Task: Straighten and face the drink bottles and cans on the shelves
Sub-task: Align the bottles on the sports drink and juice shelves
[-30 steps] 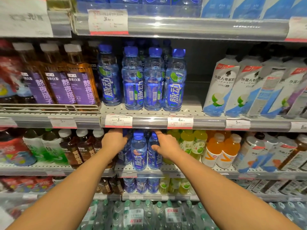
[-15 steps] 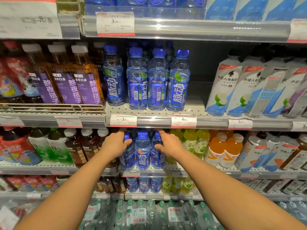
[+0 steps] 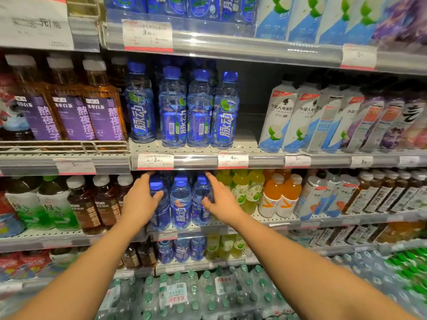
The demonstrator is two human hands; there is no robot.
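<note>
On the third shelf down stand three blue-capped blue drink bottles side by side. My left hand [image 3: 139, 202] grips the left blue bottle [image 3: 161, 211], thumb across its shoulder and fingers behind it. My right hand [image 3: 223, 203] grips the right blue bottle [image 3: 199, 211] the same way from the other side. The middle blue bottle [image 3: 181, 206] stands free between them, its white lettering facing out. On the shelf above, a row of the same blue bottles [image 3: 198, 112] stands upright; the two middle ones show barcodes instead of the front label.
Brown tea bottles with purple labels [image 3: 69, 107] stand upper left, white pouch-shaped bottles [image 3: 284, 116] upper right. Dark tea bottles [image 3: 97, 204] flank my left hand; yellow-green [image 3: 242, 192] and orange bottles [image 3: 284, 195] flank my right. The price-tag rail [image 3: 196, 161] overhangs my fingers. Water packs [image 3: 184, 294] lie below.
The view has come closer to the shelf. Both hands have drawn back slightly from under the rail, and the outer two blue bottles sit nearer the shelf's front edge.
</note>
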